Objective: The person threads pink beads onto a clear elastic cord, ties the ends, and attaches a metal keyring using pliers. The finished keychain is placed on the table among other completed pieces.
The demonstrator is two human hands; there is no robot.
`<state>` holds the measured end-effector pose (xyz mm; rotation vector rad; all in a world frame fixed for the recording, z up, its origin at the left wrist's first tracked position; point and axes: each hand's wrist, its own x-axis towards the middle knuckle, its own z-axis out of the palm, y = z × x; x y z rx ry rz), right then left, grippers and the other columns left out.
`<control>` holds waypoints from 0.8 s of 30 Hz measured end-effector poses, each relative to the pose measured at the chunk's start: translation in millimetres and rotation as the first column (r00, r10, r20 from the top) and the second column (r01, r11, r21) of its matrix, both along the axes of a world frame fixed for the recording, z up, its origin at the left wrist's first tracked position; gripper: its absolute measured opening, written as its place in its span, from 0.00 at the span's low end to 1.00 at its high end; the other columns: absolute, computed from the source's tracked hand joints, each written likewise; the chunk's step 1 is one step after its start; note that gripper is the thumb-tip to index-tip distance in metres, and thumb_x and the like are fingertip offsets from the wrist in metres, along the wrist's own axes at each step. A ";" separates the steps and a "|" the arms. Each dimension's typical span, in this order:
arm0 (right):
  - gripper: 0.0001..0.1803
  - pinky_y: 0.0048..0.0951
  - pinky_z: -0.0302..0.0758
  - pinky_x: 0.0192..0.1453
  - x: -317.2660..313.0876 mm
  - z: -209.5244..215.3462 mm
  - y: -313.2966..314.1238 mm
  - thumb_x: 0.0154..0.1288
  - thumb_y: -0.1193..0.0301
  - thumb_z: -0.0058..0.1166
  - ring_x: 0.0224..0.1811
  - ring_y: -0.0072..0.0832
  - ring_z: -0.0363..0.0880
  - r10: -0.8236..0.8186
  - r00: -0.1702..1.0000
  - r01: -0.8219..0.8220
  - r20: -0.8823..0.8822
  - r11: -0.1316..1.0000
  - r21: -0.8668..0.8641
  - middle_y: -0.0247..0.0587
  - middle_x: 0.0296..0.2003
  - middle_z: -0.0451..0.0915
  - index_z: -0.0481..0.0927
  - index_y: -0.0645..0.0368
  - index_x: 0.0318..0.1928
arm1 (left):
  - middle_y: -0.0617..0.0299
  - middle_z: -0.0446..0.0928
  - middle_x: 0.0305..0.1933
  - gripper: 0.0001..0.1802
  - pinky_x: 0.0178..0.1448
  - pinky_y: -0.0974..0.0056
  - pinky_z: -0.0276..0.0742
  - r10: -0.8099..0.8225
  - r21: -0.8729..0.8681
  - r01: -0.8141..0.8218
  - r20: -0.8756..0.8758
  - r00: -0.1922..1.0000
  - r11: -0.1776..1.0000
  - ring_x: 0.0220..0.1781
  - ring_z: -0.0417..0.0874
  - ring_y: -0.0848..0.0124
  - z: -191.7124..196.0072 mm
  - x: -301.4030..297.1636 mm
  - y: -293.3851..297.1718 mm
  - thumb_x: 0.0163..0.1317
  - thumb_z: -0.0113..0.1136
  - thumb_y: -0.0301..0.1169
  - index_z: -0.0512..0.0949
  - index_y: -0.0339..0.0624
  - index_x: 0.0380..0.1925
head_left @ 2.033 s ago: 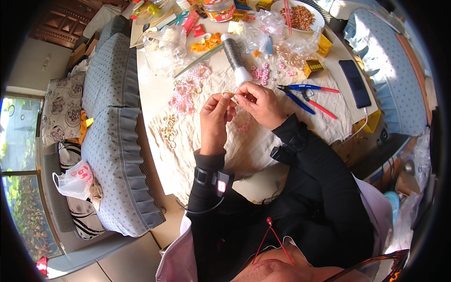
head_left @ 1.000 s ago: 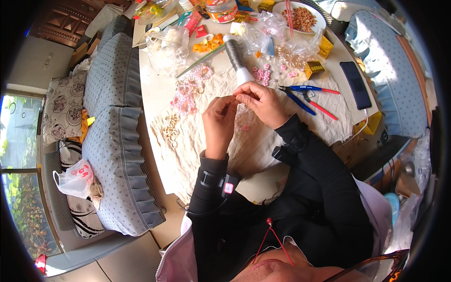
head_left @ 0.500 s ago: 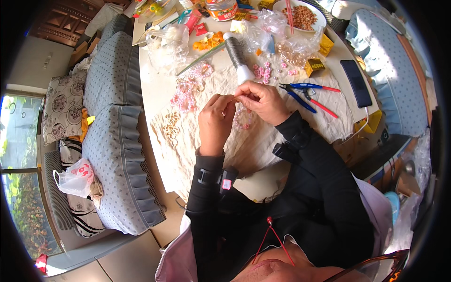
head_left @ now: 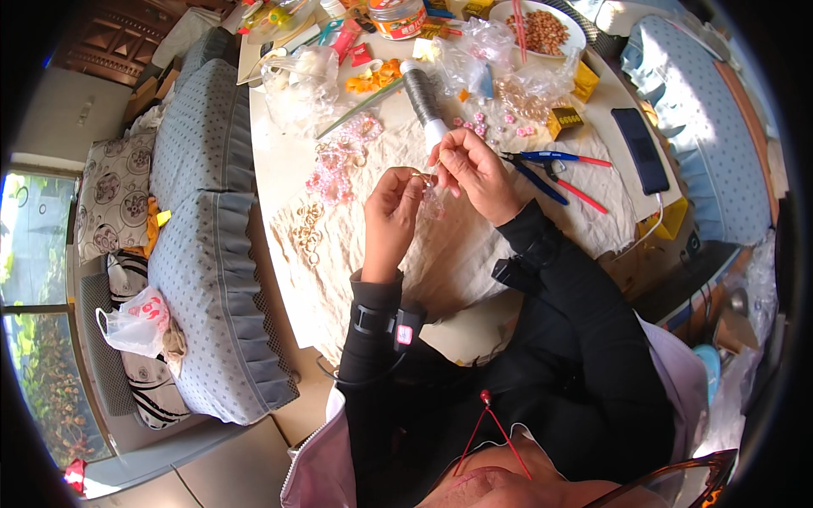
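My left hand point(head_left: 395, 203) is closed in a pinch on a small gold-coloured ring point(head_left: 421, 176), held over the cloth. Close beside those fingertips, a strand of clear and pink beads point(head_left: 434, 203) hangs down, partly hidden. My right hand point(head_left: 474, 173) is a little to the right, with thumb and forefinger pressed together; what lies between them is too small to make out. Just beyond the hands lies a spool of grey thread point(head_left: 421, 95) with a white end. Pink bead strings point(head_left: 332, 173) and loose gold-coloured rings point(head_left: 307, 233) rest on the left of the cloth point(head_left: 373, 279).
Blue-and-red pliers point(head_left: 550, 173) lie right of my right hand, with a phone point(head_left: 639, 152) on a cable farther right. Pink flower-shaped beads point(head_left: 480, 127), plastic bags point(head_left: 296, 85), orange peel point(head_left: 373, 76), a jar point(head_left: 396, 19) and a plate of nuts point(head_left: 577, 38) crowd the far side.
The hands, touching at the fingertips before, have parted slightly. The right fingers have lifted and turned, and the gold-coloured ring in the left fingers has come into sight.
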<state>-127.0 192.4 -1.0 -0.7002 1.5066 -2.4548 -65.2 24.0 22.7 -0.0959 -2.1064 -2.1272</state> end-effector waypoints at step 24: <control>0.05 0.19 0.74 0.37 -2.0 0.6 -2.4 0.85 0.71 0.49 0.33 0.14 0.75 -0.097 0.995 0.097 0.029 0.995 -0.007 0.33 0.41 0.81 0.73 0.59 0.50 | 0.59 0.87 0.44 0.15 0.37 0.75 0.67 -0.073 0.271 -0.001 0.263 0.962 0.963 0.30 0.71 0.82 15.1 3.3 -0.4 0.73 0.58 0.25 0.75 0.39 0.58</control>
